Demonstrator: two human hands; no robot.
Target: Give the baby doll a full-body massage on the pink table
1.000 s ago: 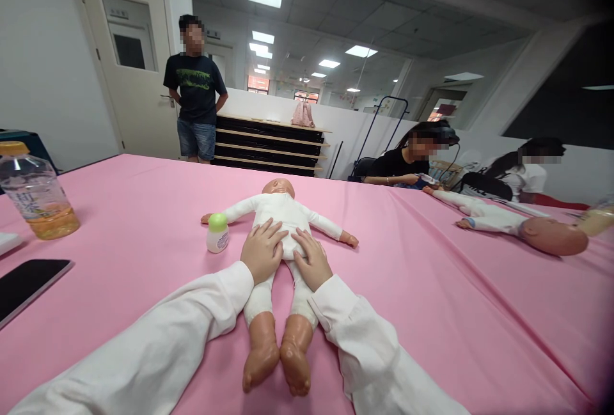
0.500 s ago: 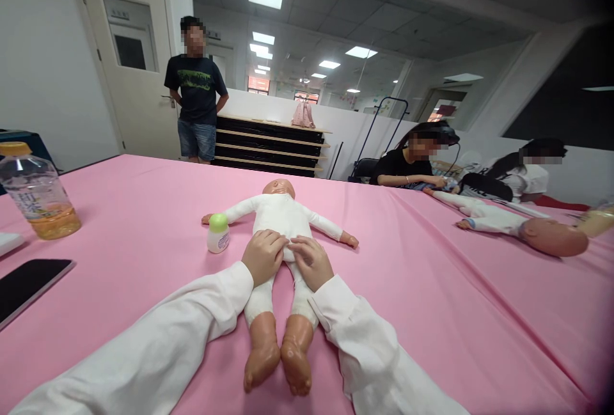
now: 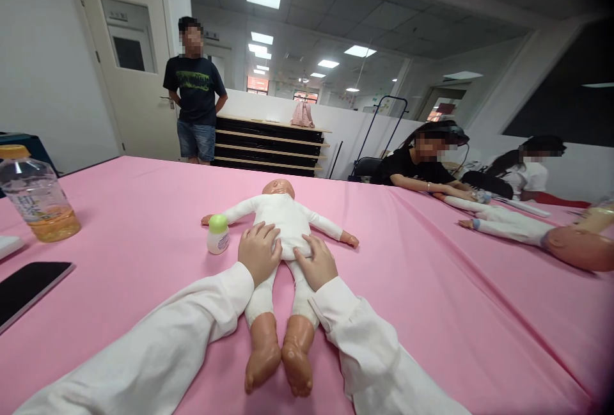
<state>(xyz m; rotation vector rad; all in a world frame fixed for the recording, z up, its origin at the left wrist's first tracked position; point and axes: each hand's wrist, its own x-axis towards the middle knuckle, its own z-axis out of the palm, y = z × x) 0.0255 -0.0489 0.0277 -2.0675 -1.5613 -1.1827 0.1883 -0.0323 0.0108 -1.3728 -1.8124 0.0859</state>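
A baby doll (image 3: pixel 283 220) with a white cloth body lies on its back on the pink-covered table (image 3: pixel 398 313), feet toward me and arms spread. My left hand (image 3: pixel 259 252) rests on the left side of its lower belly and hip, fingers apart. On the opposite hip lies my right hand (image 3: pixel 316 261), its fingers also spread and touching the cloth. Bare white cloth shows between the two hands. Just left of the doll stands a small jar (image 3: pixel 218 234) with a green lid; neither hand touches it.
At the left are a drink bottle (image 3: pixel 38 197) and a phone (image 3: pixel 31 290). A second doll (image 3: pixel 518 226) lies at the right, with one seated person (image 3: pixel 417 162) reaching toward its legs and another person (image 3: pixel 527 169) beyond. Someone else (image 3: pixel 196 92) stands near the door.
My hands have moved apart, from the middle of the doll's belly out to its two sides. At the right, the second doll has shifted rightward and the seated person leans further over it.
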